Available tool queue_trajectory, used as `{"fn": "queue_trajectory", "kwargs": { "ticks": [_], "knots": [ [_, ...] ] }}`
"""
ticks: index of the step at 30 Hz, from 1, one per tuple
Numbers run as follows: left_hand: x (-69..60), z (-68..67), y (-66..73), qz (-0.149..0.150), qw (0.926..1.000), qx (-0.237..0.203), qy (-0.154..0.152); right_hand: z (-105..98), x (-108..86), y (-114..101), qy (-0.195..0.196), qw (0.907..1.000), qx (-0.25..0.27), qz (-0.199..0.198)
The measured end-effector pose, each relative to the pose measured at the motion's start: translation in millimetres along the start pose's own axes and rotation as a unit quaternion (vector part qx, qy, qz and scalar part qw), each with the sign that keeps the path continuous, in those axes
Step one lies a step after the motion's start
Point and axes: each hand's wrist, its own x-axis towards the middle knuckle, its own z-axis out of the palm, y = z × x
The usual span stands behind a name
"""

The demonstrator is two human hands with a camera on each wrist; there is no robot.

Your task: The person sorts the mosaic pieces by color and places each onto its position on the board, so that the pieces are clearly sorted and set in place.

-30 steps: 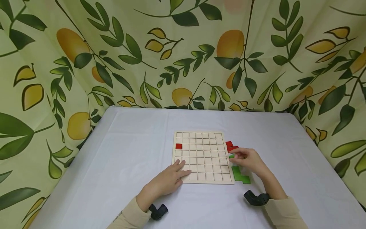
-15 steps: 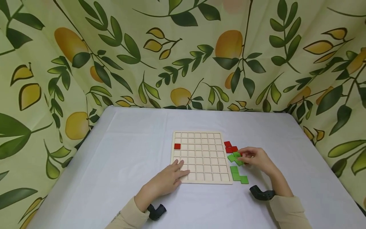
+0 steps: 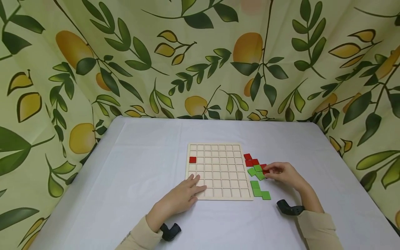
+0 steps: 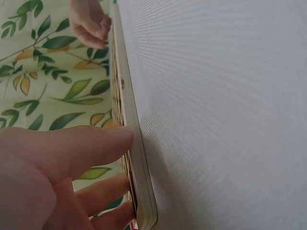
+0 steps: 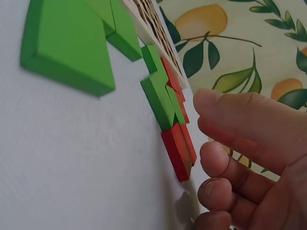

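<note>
A pale wooden grid board (image 3: pixel 225 168) lies flat on the table with a red square (image 3: pixel 192 159) in one cell near its left edge. Spread fingers of my left hand (image 3: pixel 179 196) rest on the board's lower left corner; the left wrist view has its thumb (image 4: pixel 112 141) against the board's edge. My right hand (image 3: pixel 285 175) is right of the board, fingers loosely bent beside a red piece (image 5: pixel 177 153). Whether they touch it, I cannot tell. Angled against that red piece is a green piece (image 3: pixel 260 176). Nearer me lies another green piece (image 3: pixel 257 191).
More red squares (image 3: pixel 248 157) lie along the board's upper right side, just behind the green piece. White cloth (image 3: pixel 147 149) covers the table, and a leaf-and-fruit patterned curtain (image 3: pixel 125 83) hangs behind it and at both sides.
My right hand has drawn away to the right, uncovering the upper green piece and the red piece beside it. My left hand stays on the board. The head view has shifted slightly.
</note>
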Motion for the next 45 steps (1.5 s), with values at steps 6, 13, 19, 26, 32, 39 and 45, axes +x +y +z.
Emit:
{"fn": "queue_trajectory", "kwargs": {
  "ticks": [6,13,19,26,32,39,45],
  "knots": [
    [-1.7,-0.1,-0.5,0.007,1.0,0.001,0.003,-4,-0.2,7,0.006,0.9998,-0.011,0.012],
    [-1.8,-1.2,-0.5,0.01,0.9999,0.001,0.007,-6,-0.4,12,0.003,0.9997,-0.015,0.018],
    [-2.4,-2.7,-0.5,0.01,0.9999,-0.003,0.007,-5,1.8,14,0.006,0.9996,-0.016,0.021],
    [-2.4,-2.5,-0.7,0.011,0.9999,0.0,0.008,-4,3.3,15,0.01,0.9995,-0.016,0.026],
    [-1.6,-2.7,-0.4,0.011,0.9999,0.002,0.006,-3,2.3,15,0.009,0.9993,-0.021,0.029],
    [-2.3,-2.4,1.2,0.01,1.0,0.001,0.002,-4,1.1,17,0.001,0.999,-0.015,0.043],
    [-3.0,-3.6,2.7,0.01,0.9999,0.002,0.004,-5,-1.0,18,-0.006,0.9988,-0.01,0.048]
  ]
}}
